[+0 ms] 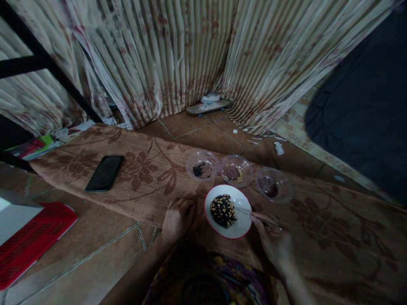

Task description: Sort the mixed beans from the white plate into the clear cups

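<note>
A white plate (243, 228) with a red rim lies on a brown flowered mat (143, 169) and holds a heap of mixed dark and pale beans (223, 210). My right hand (270, 239) is closed on a thin pair of chopsticks (246, 212) whose tips reach over the plate toward the beans. My left hand (178, 218) rests curled on the mat just left of the plate, holding nothing I can see. Behind the plate stand three clear bowls: the left bowl (202, 165) with dark beans, the middle bowl (235, 170) with pale beans, the right bowl (274, 184) with reddish beans.
A black phone (104, 173) lies on the mat at the left. A red mat (32, 241) sits on the tiled floor at lower left. Striped curtains (165, 59) hang behind, a dark cloth (365, 106) fills the right, and a sandal (208, 105) lies by the curtain.
</note>
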`<state>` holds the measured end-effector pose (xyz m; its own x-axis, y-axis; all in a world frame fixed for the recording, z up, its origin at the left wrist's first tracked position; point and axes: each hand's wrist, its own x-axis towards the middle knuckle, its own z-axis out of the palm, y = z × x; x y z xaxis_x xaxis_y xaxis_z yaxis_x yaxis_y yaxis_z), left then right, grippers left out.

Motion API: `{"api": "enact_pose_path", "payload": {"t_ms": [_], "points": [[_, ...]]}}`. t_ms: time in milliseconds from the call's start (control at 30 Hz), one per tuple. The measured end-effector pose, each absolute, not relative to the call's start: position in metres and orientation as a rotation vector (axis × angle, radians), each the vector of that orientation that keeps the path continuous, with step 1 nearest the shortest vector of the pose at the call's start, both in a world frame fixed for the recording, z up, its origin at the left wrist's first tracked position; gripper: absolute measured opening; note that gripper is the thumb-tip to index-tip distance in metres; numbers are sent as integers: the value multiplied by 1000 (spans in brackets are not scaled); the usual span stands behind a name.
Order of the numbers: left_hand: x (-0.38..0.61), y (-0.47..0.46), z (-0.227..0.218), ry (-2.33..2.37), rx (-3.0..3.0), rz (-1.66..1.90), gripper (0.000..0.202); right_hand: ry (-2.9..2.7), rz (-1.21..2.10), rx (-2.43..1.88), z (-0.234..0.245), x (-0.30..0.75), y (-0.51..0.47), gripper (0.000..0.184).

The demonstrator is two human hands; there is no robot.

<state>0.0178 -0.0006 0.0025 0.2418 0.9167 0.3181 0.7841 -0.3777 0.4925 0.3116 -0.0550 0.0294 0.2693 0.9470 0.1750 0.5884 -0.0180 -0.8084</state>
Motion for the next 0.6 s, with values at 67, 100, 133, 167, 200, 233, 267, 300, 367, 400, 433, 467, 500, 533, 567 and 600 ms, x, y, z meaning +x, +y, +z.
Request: {"api": "enact_pose_path", "payload": {"t_ms": [67, 100, 133, 167, 200, 233, 267, 300, 367, 400, 433, 467, 500, 533, 567, 600], "points": [[18, -1, 2, 1602, 2287, 837, 15, -1410, 526, -1704, 29, 309, -55, 30], [18, -1, 2, 1601, 2288, 837, 15, -1400, 521, -1702, 28, 308, -55, 30], [18, -1, 2, 1599, 2287, 837, 15, -1389, 521, -1700, 28, 307, -55, 30], [17, -1, 2, 1597, 2285, 837, 14, -1379, 523, -1700, 28, 307, -56, 30], [17, -1, 2, 1595, 2282, 837, 14, -1369, 529, -1701, 28, 307, -56, 30], [17, -1, 2, 1594, 2280, 838, 14, -1360, 538, -1705, 28, 307, -57, 30], [17, -1, 2, 1594, 2278, 840, 14, -1349, 547, -1712, 28, 307, -57, 30], [17, -1, 2, 1593, 2276, 842, 14, -1336, 554, -1723, 28, 307, -58, 30], [17, -1, 2, 1594, 2274, 837, 14, -1311, 568, -1742, 29, 308, -59, 31], [17, -1, 2, 1594, 2272, 831, 14, -1303, 574, -1748, 29, 309, -59, 31], [17, -1, 2, 1593, 2271, 824, 14, -1298, 580, -1750, 30, 309, -59, 31], [17, -1, 1, 1592, 2269, 819, 14, -1298, 586, -1748, 32, 308, -59, 32], [17, -1, 1, 1593, 2267, 817, 14, -1297, 590, -1745, 33, 307, -59, 32], [17, -1, 1, 1593, 2267, 818, 14, -1297, 594, -1743, 35, 306, -58, 33], [17, -1, 0, 1593, 2268, 819, 14, -1299, 598, -1743, 37, 305, -58, 33], [17, -1, 0, 1593, 2271, 821, 14, -1304, 603, -1742, 38, 304, -58, 33]]}}
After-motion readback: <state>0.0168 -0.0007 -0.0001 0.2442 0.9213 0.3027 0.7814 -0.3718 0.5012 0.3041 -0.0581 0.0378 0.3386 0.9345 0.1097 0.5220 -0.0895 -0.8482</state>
